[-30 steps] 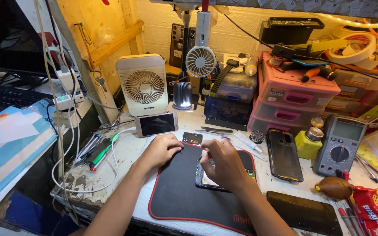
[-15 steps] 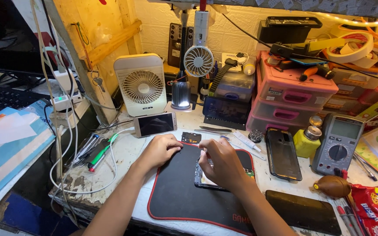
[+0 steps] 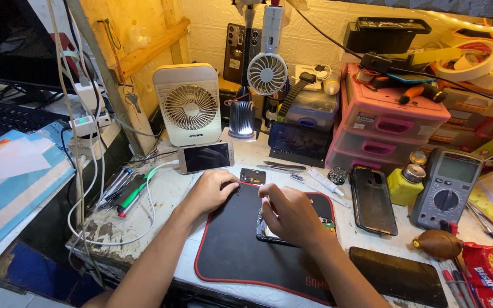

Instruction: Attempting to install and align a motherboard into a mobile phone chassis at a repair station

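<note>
I see right hand [image 3: 290, 215] covering opened phone [image 3: 326, 223] at mat [image 3: 235, 251] centre, fingers curled, probably pinching small part; left hand [image 3: 212, 191] flat on mat's far-left edge, holding nothing.

We count two hands: our left hand [image 3: 215, 191] and right hand [image 3: 289, 214]. There are two fans, one boxy white fan [image 3: 188, 105] and one small round fan [image 3: 267, 74]. We see one black mat [image 3: 235, 251], one opened phone [image 3: 326, 219] on it, one lit phone [image 3: 205, 157], one multimeter [image 3: 446, 188], one yellow bottle [image 3: 403, 182] and three pink drawers [image 3: 386, 122].
</note>
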